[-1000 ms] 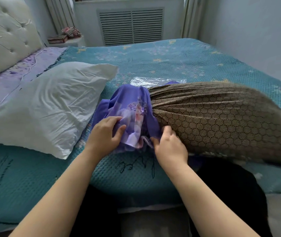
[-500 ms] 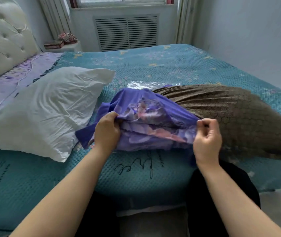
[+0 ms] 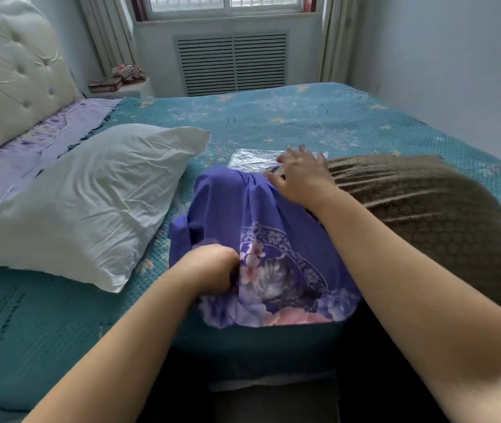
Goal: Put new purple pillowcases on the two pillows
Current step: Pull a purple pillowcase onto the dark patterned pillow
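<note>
A purple pillowcase (image 3: 261,239) with a floral print covers the left end of a brown patterned pillow (image 3: 426,215) lying on the bed in front of me. My left hand (image 3: 212,270) is clenched on the pillowcase's near left edge. My right hand (image 3: 301,175) rests with fingers spread on the far top of the pillow, at the edge of the purple cloth; I cannot tell whether it holds any cloth. A white pillow (image 3: 84,203) lies bare to the left.
A clear plastic bag (image 3: 252,157) lies just beyond the brown pillow. The bed (image 3: 273,120) has a teal cover, a tufted headboard (image 3: 8,77) at far left, and a wall (image 3: 456,71) on the right. A bedside ledge (image 3: 118,83) holds small items.
The purple pillowcase has been drawn further over the pillow's end. My right hand let go of the near edge and reached to the far side. My view tilted up.
</note>
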Action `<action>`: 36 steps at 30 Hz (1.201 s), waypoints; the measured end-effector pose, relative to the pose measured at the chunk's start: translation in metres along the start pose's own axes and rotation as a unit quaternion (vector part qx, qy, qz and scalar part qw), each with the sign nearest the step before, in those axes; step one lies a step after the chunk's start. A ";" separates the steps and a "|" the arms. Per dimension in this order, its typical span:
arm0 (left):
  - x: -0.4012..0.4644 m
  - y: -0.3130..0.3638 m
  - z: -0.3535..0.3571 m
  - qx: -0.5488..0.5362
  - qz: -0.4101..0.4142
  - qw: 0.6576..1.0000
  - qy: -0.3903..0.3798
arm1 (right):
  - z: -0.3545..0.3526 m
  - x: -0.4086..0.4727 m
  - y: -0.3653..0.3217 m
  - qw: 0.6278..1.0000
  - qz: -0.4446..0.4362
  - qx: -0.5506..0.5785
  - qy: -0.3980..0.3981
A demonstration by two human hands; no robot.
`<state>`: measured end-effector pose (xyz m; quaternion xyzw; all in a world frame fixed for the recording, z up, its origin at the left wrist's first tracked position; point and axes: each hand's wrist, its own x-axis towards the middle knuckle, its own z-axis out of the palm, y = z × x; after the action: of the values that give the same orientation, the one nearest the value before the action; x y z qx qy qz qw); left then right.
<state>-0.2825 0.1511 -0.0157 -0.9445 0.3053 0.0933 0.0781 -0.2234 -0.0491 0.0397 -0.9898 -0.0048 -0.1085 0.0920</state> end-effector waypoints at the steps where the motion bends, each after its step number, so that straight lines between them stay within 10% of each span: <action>1: -0.002 0.002 0.002 0.012 0.001 1.000 -0.016 | 0.002 0.011 0.000 0.999 -0.011 -0.009 -0.031; 5: -0.010 -0.029 -0.016 -0.183 0.017 0.982 -0.035 | 0.015 0.012 0.002 0.995 -0.020 -0.045 -0.082; 8: 0.005 -0.070 -0.037 -0.347 -0.065 0.905 0.240 | 0.022 -0.003 0.001 0.996 -0.034 -0.066 -0.040; 10: 0.023 -0.085 -0.046 -0.261 -0.146 0.875 0.382 | 0.015 -0.008 -0.001 0.997 -0.045 -0.063 -0.021; 14: 0.056 -0.080 -0.045 -0.269 -0.175 0.920 0.227 | -0.005 -0.008 -0.008 0.992 -0.095 -0.073 -0.047; 20: 0.047 -0.066 -0.049 -0.456 -0.182 0.842 0.222 | -0.013 0.001 -0.011 0.990 -0.132 -0.017 -0.056; 29: 0.014 -0.053 -0.060 -0.302 -0.102 0.924 0.210 | -0.014 0.043 -0.048 0.982 -0.030 -0.062 -0.175; 33: 0.004 -0.049 -0.058 -0.252 -0.107 0.933 0.233 | -0.004 0.057 -0.049 0.983 0.075 0.100 -0.135; 36: -0.003 -0.039 -0.058 -0.225 -0.103 0.934 0.258 | 0.007 0.060 -0.029 0.885 0.211 0.397 -0.118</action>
<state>-0.2546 0.1718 0.0446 -0.9552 0.1869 -0.0959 -0.2086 -0.1639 -0.0202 0.0515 -0.8538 0.1504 0.0421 0.4967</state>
